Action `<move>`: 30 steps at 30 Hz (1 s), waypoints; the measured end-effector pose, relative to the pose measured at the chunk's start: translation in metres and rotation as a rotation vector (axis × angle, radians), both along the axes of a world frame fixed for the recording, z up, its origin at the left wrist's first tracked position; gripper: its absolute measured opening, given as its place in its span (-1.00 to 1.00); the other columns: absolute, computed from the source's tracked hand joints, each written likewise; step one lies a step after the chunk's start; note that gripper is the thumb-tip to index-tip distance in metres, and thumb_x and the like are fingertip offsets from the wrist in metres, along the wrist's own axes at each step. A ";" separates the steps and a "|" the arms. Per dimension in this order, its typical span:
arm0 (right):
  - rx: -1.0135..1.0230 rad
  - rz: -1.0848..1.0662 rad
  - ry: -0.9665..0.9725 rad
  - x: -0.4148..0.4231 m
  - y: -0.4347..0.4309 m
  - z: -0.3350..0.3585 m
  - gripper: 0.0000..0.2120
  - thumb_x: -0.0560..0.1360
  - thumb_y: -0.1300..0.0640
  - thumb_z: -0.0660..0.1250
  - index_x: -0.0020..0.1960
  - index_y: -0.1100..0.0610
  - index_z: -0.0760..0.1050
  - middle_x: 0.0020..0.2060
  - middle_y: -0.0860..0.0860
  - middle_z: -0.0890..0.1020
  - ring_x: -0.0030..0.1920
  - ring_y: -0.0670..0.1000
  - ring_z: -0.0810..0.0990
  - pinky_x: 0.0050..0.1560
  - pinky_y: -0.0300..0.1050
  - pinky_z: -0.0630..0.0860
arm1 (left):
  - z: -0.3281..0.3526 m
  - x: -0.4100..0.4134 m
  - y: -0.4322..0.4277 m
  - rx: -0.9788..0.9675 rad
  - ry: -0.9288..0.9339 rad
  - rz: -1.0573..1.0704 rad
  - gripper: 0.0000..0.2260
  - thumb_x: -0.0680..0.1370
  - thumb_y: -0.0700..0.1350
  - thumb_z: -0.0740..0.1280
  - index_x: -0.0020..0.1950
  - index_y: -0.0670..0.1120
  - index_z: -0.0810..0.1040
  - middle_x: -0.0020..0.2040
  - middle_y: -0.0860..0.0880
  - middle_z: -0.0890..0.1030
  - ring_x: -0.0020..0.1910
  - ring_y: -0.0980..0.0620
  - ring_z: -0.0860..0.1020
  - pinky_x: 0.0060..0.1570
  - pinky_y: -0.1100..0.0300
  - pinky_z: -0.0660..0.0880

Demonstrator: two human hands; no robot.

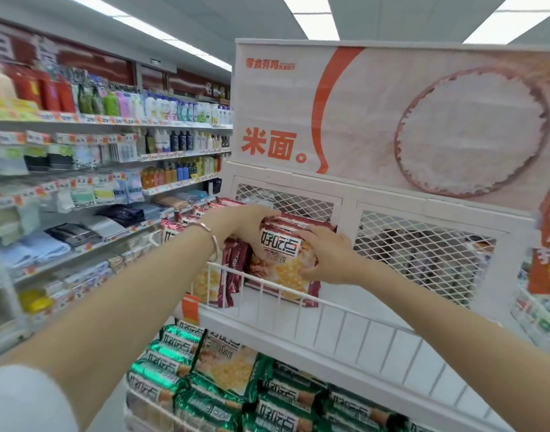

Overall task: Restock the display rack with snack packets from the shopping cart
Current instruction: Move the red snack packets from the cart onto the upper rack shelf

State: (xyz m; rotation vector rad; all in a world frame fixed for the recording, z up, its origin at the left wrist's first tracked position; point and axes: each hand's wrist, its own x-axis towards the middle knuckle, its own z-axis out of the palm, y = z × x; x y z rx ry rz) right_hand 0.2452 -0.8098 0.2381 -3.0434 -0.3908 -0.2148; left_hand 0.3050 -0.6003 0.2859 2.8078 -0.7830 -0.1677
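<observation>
A white display rack (345,319) with a wire front rail stands before me. On its upper shelf several maroon snack packets (233,275) stand upright at the left. Both hands hold a stack of maroon snack packets (283,266) standing on that shelf against the mesh back. My left hand (251,226) grips the stack's top left edge. My right hand (326,257) presses flat on the stack's right side. The shelf to the right of the stack is bare. The shopping cart is out of view.
Green snack packets (223,391) fill the rack's lower shelf. A rice poster (423,120) tops the rack above a mesh back panel (423,254). Long shelves of toiletries and towels (96,169) run along the left aisle. An orange price tag (190,308) hangs on the shelf edge.
</observation>
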 end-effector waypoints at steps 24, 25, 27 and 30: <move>-0.065 0.681 0.371 -0.085 0.482 -0.175 -0.44 0.59 -0.03 0.30 0.53 0.08 0.26 0.52 0.05 0.32 0.51 0.07 0.27 0.49 0.03 0.17 | -0.189 -0.240 0.531 -0.119 0.177 0.961 -0.75 0.60 -0.12 0.34 0.22 -0.16 0.66 0.26 -0.10 0.62 0.23 -0.11 0.56 0.23 0.11 0.47; -0.076 0.689 0.425 -0.091 0.497 -0.193 -0.44 0.59 -0.01 0.31 0.53 0.09 0.26 0.52 0.04 0.33 0.51 0.07 0.27 0.49 0.02 0.18 | -0.205 -0.251 0.546 -0.114 0.216 0.989 -0.76 0.60 -0.14 0.33 0.21 -0.19 0.66 0.21 -0.10 0.64 0.21 -0.10 0.58 0.22 0.10 0.48; -0.103 0.708 0.525 -0.100 0.523 -0.226 -0.45 0.60 0.01 0.31 0.53 0.11 0.27 0.50 0.05 0.35 0.49 0.09 0.30 0.48 0.01 0.21 | -0.235 -0.273 0.567 -0.131 0.319 1.025 -0.76 0.61 -0.13 0.32 0.21 -0.18 0.65 0.09 -0.02 0.61 0.09 -0.06 0.57 0.17 0.09 0.49; -0.160 0.727 0.646 -0.112 0.554 -0.268 -0.48 0.60 0.05 0.31 0.51 0.15 0.32 0.45 0.09 0.43 0.42 0.13 0.41 0.41 0.01 0.34 | -0.278 -0.300 0.586 -0.254 0.439 1.101 -0.76 0.63 -0.09 0.31 0.23 -0.13 0.63 0.10 0.02 0.56 0.06 0.00 0.53 0.11 0.09 0.50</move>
